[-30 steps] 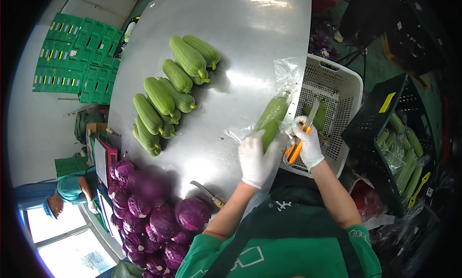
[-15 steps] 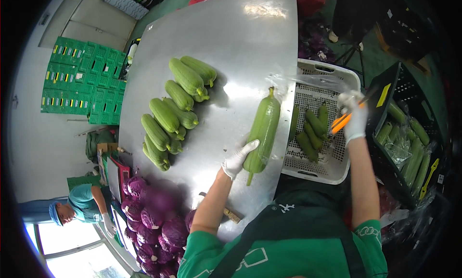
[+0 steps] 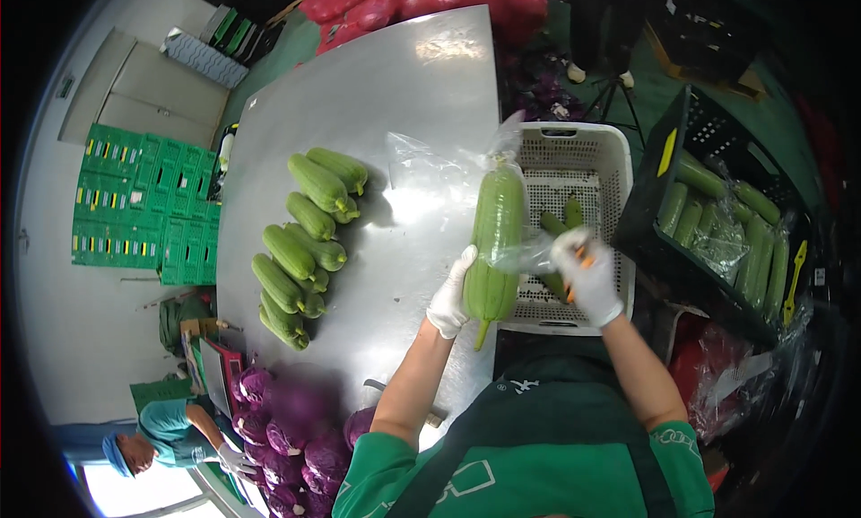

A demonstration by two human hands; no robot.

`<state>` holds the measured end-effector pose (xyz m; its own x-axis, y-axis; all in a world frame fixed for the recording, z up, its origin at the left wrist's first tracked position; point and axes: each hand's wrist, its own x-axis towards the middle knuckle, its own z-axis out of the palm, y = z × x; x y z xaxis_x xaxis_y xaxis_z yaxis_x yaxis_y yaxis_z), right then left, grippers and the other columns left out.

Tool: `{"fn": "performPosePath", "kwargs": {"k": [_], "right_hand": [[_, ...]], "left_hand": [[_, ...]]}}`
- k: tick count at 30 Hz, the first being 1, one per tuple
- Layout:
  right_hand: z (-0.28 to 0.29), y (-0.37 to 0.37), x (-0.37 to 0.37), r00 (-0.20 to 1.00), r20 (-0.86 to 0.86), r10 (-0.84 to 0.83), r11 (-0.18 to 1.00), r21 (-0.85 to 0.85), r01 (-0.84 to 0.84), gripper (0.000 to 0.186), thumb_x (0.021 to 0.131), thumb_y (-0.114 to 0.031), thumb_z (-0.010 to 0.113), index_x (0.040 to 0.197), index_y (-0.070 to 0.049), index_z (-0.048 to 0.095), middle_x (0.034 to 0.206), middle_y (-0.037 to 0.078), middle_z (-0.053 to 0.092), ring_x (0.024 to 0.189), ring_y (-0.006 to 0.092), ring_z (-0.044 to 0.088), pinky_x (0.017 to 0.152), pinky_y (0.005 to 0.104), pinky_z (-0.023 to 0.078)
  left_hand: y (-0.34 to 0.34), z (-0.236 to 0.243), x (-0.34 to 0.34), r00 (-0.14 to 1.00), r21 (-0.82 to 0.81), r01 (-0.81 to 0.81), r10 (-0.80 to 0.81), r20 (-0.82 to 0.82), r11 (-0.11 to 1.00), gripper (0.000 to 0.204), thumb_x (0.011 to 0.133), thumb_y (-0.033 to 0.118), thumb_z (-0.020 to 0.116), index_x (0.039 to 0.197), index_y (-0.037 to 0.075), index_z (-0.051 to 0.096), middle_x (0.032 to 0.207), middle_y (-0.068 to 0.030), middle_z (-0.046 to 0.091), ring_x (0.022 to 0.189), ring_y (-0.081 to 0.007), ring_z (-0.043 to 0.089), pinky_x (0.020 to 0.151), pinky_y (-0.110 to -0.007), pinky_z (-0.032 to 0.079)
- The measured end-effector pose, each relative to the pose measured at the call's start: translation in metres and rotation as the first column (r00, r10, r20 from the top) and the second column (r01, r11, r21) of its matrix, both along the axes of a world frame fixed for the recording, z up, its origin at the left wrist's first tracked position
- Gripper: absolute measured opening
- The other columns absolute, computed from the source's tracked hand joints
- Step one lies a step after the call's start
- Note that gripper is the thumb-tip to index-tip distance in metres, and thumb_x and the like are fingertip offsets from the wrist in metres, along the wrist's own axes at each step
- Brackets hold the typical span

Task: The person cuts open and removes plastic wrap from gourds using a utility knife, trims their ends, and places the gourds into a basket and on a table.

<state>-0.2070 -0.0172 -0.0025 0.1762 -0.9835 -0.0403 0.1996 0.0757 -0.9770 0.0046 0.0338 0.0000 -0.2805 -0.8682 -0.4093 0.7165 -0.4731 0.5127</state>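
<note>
Left hand: the white-gloved left hand [image 3: 450, 294] is closing its grip around the lower part of a long pale-green gourd [image 3: 493, 242], holding it upright over the desk's edge.
Right hand: the white-gloved right hand [image 3: 587, 274] is gripping a small orange tool [image 3: 581, 265] and pinching the clear plastic bag [image 3: 448, 164] just right of the gourd.
Gourd: its stem end is pointing down below the left grip; its top is sitting inside the bag.
Desk: the shiny grey metal desk [image 3: 377, 96] is stretching up and left of both grips.
Left of the grips: a row of green gourds [image 3: 300, 249] is lying on the desk, well apart.
Behind the right grip: a white slotted plastic basket [image 3: 578, 159] is holding a few gourds.
Far right: a black crate [image 3: 708, 204] is holding more bagged gourds.
Lower left: purple cabbages [image 3: 287, 437] are piled near another person's gloved hand.
</note>
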Motion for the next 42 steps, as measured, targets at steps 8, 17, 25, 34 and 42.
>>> {"fn": "performPosePath", "kwargs": {"k": [8, 17, 25, 34, 42], "right_hand": [[0.067, -0.072, -0.228, 0.77, 0.014, -0.638, 0.764, -0.105, 0.636, 0.003, 0.089, -0.008, 0.061, 0.09, -0.006, 0.06, 0.077, -0.002, 0.054, 0.062, 0.0057, 0.046, 0.053, 0.0188, 0.035], [0.047, 0.101, -0.594, 0.149, -0.263, -0.953, 0.226, -0.292, 0.929, 0.016, 0.088, -0.02, 0.06, 0.096, -0.007, 0.062, 0.073, 0.003, 0.057, 0.063, 0.0101, 0.052, 0.055, 0.0257, 0.043], [0.044, 0.254, -0.557, -0.462, -0.879, -0.116, 0.363, -0.471, 0.804, 0.041, 0.084, -0.034, 0.064, 0.112, -0.004, 0.064, 0.105, 0.016, 0.067, 0.098, 0.0303, 0.063, 0.087, 0.0367, 0.048], [0.044, 0.071, -0.145, 0.928, -0.253, -0.275, 0.961, -0.054, 0.27, 0.028, 0.081, -0.009, 0.074, 0.104, 0.0, 0.062, 0.084, 0.003, 0.064, 0.068, 0.0067, 0.055, 0.066, 0.0226, 0.048], [0.058, 0.06, -0.119, 0.987, 0.066, -0.149, 0.989, 0.024, 0.148, 0.02, 0.089, 0.001, 0.061, 0.108, 0.002, 0.066, 0.088, 0.005, 0.065, 0.069, 0.0079, 0.06, 0.064, 0.0215, 0.05]], "left_hand": [[0.015, -0.009, -0.005, 0.895, -0.094, 0.443, -0.446, -0.012, 0.892, 0.07, 0.089, 0.041, 0.056, 0.139, -0.003, 0.036, 0.13, -0.0201, 0.051, 0.114, -0.0304, 0.055, 0.098, -0.038, 0.044], [-0.032, 0.033, -0.071, 0.284, -0.066, 0.922, -0.548, 0.787, 0.383, 0.079, 0.071, 0.021, 0.08, 0.137, 0.002, 0.041, 0.133, -0.015, 0.05, 0.121, -0.0219, 0.05, 0.103, -0.032, 0.039], [-0.037, 0.028, -0.084, 0.177, -0.23, 0.885, 0.165, 0.97, 0.404, 0.075, 0.062, 0.017, 0.082, 0.126, 0.003, 0.046, 0.114, -0.016, 0.055, 0.105, -0.0327, 0.055, 0.09, -0.039, 0.046], [-0.029, 0.013, -0.093, 0.025, -0.401, 0.881, 0.823, 0.568, 0.25, 0.073, 0.053, 0.012, 0.076, 0.121, 0.013, 0.05, 0.116, -0.0154, 0.053, 0.104, -0.035, 0.054, 0.086, -0.048, 0.041], [-0.028, -0.003, -0.079, -0.158, -0.492, 0.751, 0.842, 0.515, 0.442, 0.079, 0.052, 0.003, 0.067, 0.128, 0.007, 0.047, 0.114, -0.0139, 0.048, 0.105, -0.0333, 0.05, 0.088, -0.043, 0.041]]}}
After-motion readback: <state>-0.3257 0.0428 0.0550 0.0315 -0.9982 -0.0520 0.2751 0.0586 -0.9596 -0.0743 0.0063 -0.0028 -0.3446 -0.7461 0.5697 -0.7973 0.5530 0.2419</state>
